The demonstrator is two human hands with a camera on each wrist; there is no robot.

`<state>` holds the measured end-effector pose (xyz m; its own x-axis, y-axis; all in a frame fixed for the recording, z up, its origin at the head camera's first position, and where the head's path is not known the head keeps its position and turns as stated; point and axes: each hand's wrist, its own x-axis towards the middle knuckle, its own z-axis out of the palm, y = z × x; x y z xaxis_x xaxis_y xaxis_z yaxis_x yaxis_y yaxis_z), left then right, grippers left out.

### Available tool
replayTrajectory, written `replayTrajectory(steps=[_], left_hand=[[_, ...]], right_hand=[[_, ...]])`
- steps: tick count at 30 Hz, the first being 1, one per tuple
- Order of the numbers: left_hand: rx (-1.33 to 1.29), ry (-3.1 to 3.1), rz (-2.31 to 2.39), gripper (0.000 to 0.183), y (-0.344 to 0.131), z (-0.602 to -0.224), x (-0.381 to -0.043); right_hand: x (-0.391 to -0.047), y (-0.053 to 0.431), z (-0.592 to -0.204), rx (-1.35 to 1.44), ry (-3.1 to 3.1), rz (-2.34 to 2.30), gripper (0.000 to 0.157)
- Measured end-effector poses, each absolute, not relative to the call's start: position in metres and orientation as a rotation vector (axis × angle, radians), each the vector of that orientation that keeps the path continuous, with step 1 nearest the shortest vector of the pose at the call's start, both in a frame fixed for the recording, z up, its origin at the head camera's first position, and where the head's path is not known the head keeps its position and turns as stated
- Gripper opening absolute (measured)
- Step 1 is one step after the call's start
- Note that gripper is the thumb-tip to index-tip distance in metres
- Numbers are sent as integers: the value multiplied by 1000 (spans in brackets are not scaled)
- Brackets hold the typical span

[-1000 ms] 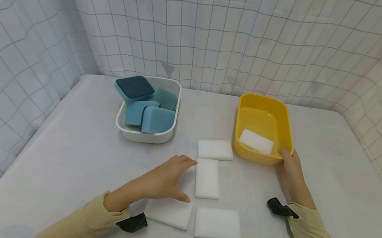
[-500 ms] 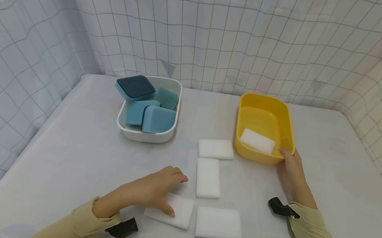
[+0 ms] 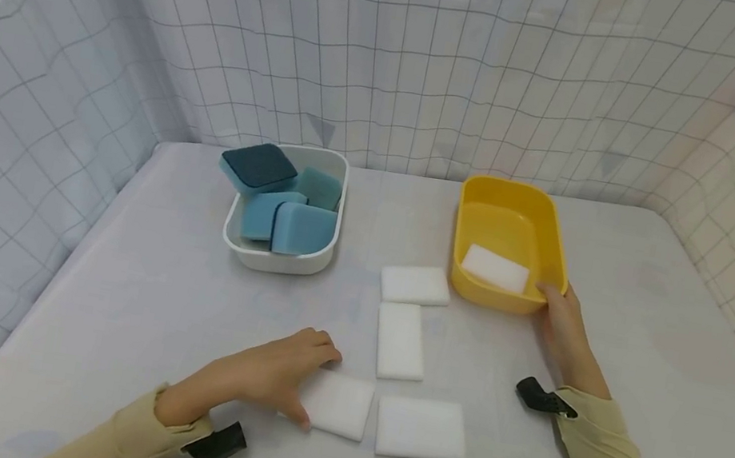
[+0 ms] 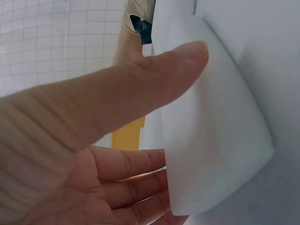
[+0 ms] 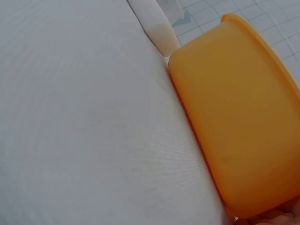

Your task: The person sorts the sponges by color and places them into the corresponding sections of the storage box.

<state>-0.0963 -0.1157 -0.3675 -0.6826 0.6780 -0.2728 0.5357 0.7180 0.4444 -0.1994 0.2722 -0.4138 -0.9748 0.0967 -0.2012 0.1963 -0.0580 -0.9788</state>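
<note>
My left hand (image 3: 273,375) spread loosely around a plain white sponge (image 3: 340,403); my right hand (image 3: 564,327) grips the yellow tub (image 3: 491,295).

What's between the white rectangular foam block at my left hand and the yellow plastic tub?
In the head view: a lengthwise white foam block, then a crosswise white foam block beside the tub.

Below centre I have a flat white rectangular pad (image 3: 339,405) lying broad side up; right of centre, my yellow tub (image 3: 498,225) sits upright, a second white pad (image 3: 495,269) inside.
</note>
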Motion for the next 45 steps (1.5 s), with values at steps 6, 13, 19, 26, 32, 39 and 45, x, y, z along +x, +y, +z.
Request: replayTrajectory(steps=[6,13,19,26,32,39,45], left_hand=[[961,2530,488,72,-124,-370,-92],[963,2554,520,70,-125,-370,-87],[972,2617,501,66,-133,-373,-84],[1005,2670,524,61,-138,-377,-82],[975,2649,558,58,-139,-379,-82],[958,2627,605,59,-142,-379,-83],[917,2638,626,61,-142,-377,-82]], right_hand=[[-200,271,-414,335,2106,-2216,63],[-201,273,-415,344,2090,-2241,63],[-200,272,-414,322,2100,-2230,64],[-200,272,-412,342,2112,-2224,63],[-199,272,-413,322,2104,-2212,64],[-199,272,-414,317,2115,-2207,64],[-198,272,-415,334,2128,-2194,63]])
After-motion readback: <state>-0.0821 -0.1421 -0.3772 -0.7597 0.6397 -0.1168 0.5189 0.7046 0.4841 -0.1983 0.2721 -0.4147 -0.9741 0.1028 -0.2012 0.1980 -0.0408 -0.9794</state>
